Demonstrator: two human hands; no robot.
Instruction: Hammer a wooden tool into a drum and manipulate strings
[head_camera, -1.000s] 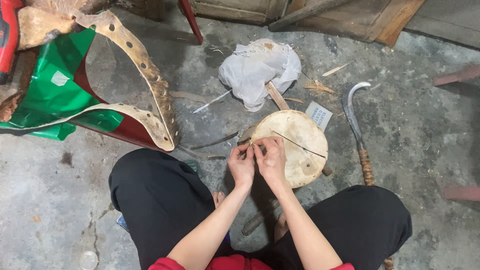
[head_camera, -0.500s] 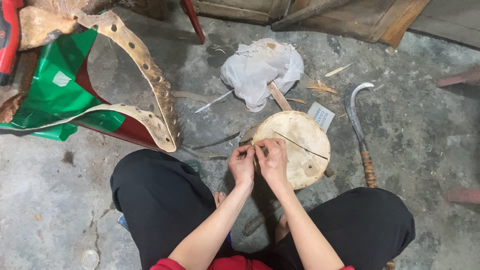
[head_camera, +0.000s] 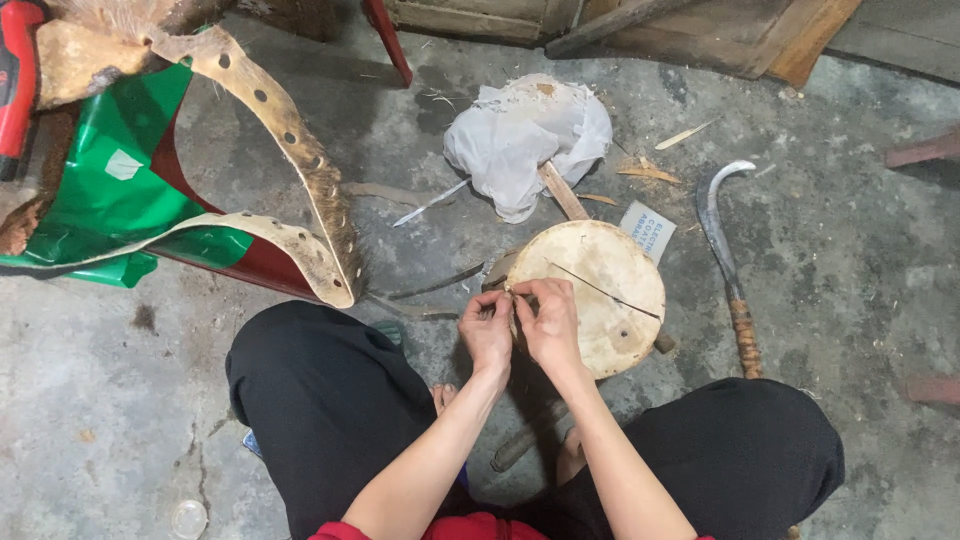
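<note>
A round, pale hide-covered drum frame lies on the concrete floor between my knees. My left hand and my right hand meet at its near-left rim, fingers pinched together on a thin dark strip that runs across the drum skin toward the right. Both hands are closed on that strip's near end. What the fingertips hide under them cannot be made out.
A curved sickle with a wrapped handle lies right of the drum. A crumpled white cloth over a wooden stick sits behind it. At left, a perforated strip of raw hide rests on green and red sheeting. Thin splinters litter the floor.
The hands stay pinched at the drum's near-left rim with only slight finger shifts. The camera view has shifted a little.
</note>
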